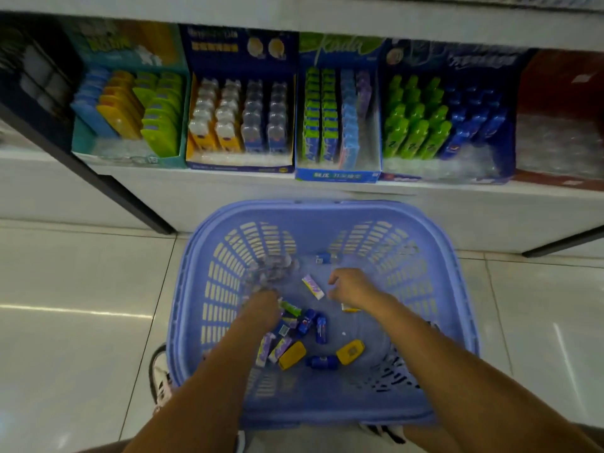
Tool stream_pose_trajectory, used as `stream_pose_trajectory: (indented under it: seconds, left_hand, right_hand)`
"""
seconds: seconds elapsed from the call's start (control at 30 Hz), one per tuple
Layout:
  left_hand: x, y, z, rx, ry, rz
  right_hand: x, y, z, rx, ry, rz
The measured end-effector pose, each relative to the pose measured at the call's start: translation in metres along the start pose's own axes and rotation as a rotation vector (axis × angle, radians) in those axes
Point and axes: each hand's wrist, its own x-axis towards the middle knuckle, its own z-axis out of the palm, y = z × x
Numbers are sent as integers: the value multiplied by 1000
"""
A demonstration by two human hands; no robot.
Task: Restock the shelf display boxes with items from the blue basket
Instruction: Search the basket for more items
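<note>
The blue basket (pixel 457 289) stands on the floor below the shelf, with both my hands inside it. My left hand (pixel 263 305) grips a blurred cluster of small clear and purple items (pixel 268 271). My right hand (pixel 351 287) hovers with loosely curled fingers just right of a purple pack (pixel 313 287), and nothing shows in its grip. Loose on the basket floor lie blue bottles (pixel 321 329), yellow cases (pixel 350 352), a green pack (pixel 291 308) and more purple packs (pixel 279 349). Display boxes on the shelf (pixel 338 173) hold rows of the same goods.
Left to right on the shelf stand a teal box (pixel 130 158), a dark blue box (pixel 242 165), a box of green and blue bottles (pixel 447 171) and a red box (pixel 562 184). White floor tiles surround the basket. A shoe (pixel 161 377) is beside its left corner.
</note>
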Motion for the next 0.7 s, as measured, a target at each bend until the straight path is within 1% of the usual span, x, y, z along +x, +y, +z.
stream_pose_trajectory:
  seconds: [0.1, 0.23, 0.3, 0.4, 0.47, 0.6, 0.7]
  left_hand:
    - [10, -5, 7, 34, -36, -4]
    - [23, -11, 16, 112, -9, -11]
    - [29, -14, 16, 135, -5, -2]
    - [37, -19, 11, 80, -99, -14]
    - [39, -19, 11, 80, -145, -32]
    - [29, -11, 15, 163, -102, -102]
    - [23, -6, 13, 109, -100, -82]
  right_hand:
    - [29, 1, 32, -108, 5, 10]
    - [61, -10, 50, -65, 130, -4]
    - [73, -12, 55, -91, 136, 2]
    - [81, -9, 58, -85, 111, 14]
    - [80, -4, 57, 2, 108, 15]
    - [60, 8, 41, 274, 204, 3]
    - [32, 12, 16, 380, 241, -65]
